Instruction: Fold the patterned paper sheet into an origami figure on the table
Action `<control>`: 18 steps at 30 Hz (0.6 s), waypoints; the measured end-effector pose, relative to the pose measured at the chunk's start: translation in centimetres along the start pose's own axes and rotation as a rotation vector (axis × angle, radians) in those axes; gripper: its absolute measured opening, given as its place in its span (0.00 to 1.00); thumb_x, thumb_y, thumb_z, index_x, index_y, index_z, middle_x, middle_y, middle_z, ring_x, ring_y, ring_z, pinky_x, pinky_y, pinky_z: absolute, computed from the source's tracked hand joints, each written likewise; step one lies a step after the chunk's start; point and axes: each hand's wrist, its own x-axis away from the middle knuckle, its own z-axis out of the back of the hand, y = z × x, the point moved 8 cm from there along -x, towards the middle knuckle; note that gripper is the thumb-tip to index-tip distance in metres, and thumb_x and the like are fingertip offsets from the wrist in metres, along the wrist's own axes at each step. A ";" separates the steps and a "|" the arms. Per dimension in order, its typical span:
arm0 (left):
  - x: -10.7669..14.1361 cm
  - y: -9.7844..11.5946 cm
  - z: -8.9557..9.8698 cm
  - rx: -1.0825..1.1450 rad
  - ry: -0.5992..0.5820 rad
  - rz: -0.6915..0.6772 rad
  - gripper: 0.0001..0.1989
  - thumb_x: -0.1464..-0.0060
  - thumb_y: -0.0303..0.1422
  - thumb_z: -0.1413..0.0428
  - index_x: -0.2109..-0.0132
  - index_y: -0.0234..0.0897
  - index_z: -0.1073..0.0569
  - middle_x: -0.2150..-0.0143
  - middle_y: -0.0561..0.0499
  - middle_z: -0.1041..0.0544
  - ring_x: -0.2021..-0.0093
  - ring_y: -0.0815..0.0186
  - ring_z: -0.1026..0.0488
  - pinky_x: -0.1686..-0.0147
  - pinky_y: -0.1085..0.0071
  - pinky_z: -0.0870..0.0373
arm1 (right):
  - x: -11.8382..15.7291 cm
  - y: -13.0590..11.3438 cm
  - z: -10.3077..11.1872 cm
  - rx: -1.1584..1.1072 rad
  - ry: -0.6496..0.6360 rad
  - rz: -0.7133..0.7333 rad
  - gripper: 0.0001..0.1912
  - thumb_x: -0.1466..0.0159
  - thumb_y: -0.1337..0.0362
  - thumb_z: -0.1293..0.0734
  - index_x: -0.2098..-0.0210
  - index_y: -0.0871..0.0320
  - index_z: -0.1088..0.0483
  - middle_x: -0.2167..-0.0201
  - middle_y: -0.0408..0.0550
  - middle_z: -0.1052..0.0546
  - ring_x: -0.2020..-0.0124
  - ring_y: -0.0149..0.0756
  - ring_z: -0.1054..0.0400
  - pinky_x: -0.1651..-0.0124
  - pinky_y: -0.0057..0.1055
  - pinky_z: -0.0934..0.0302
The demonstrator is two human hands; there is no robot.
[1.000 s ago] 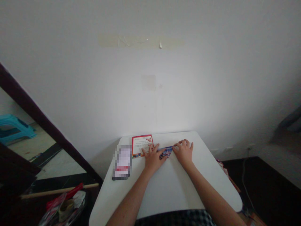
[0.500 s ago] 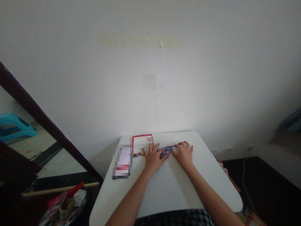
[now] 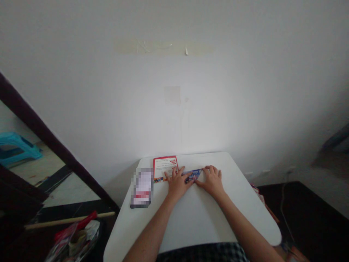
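Observation:
A small blue printed piece of paper, pointed toward the right, lies flat on the white table between my hands. My left hand rests on its left end with fingers spread, some of them over the corner of a red-edged printed card. At the paper's right end, my right hand touches its edge with thumb and fingertips, the fingers apart. What lies under my left palm is hidden.
A phone, blurred out, lies at the table's left side. The wall stands behind the table. On the floor at lower left are a filled bag and a wooden stick; a blue stool shows at far left.
My right thumb has moved down and left along the blue paper, and the right fingers have shifted slightly. My left hand stays in nearly the same place.

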 end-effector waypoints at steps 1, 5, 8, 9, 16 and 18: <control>0.0 0.0 -0.1 0.000 0.002 -0.002 0.22 0.45 0.55 0.49 0.44 0.68 0.31 0.33 0.57 0.37 0.33 0.42 0.51 0.42 0.26 0.72 | 0.0 0.0 0.0 0.001 -0.003 0.005 0.36 0.46 0.43 0.32 0.43 0.55 0.34 0.43 0.56 0.35 0.38 0.53 0.49 0.35 0.58 0.62; -0.1 -0.2 -0.3 -0.001 0.017 -0.012 0.20 0.44 0.54 0.49 0.44 0.70 0.31 0.33 0.58 0.37 0.33 0.41 0.50 0.43 0.24 0.72 | 0.0 0.0 0.0 0.000 -0.002 0.017 0.38 0.47 0.41 0.32 0.43 0.56 0.35 0.43 0.57 0.35 0.39 0.53 0.47 0.35 0.58 0.63; 0.0 -0.2 -0.3 -0.005 0.034 -0.012 0.20 0.43 0.53 0.50 0.44 0.70 0.31 0.33 0.58 0.37 0.33 0.42 0.50 0.43 0.24 0.72 | 0.1 0.0 0.0 -0.003 0.018 0.034 0.38 0.47 0.41 0.32 0.43 0.55 0.35 0.43 0.57 0.34 0.40 0.53 0.46 0.36 0.58 0.62; 0.0 -0.2 -0.3 -0.006 0.037 -0.009 0.19 0.43 0.53 0.50 0.44 0.70 0.31 0.34 0.59 0.37 0.33 0.42 0.50 0.43 0.24 0.71 | 0.1 0.0 0.0 -0.007 0.028 0.043 0.37 0.46 0.41 0.33 0.43 0.55 0.35 0.44 0.57 0.34 0.40 0.52 0.45 0.36 0.58 0.62; 0.0 -0.1 -0.2 0.012 0.034 -0.012 0.20 0.44 0.53 0.49 0.44 0.69 0.31 0.33 0.58 0.38 0.33 0.42 0.50 0.42 0.25 0.73 | -0.1 1.2 0.5 -0.165 0.192 0.027 0.20 0.39 0.52 0.34 0.50 0.53 0.29 0.48 0.55 0.33 0.45 0.48 0.42 0.44 0.46 0.43; 0.0 -0.2 -0.2 0.016 0.042 -0.013 0.19 0.44 0.52 0.48 0.44 0.69 0.31 0.33 0.58 0.38 0.32 0.42 0.50 0.42 0.25 0.74 | -0.3 1.2 0.7 -0.251 0.212 0.082 0.11 0.38 0.58 0.35 0.58 0.53 0.25 0.50 0.54 0.32 0.46 0.45 0.41 0.45 0.42 0.41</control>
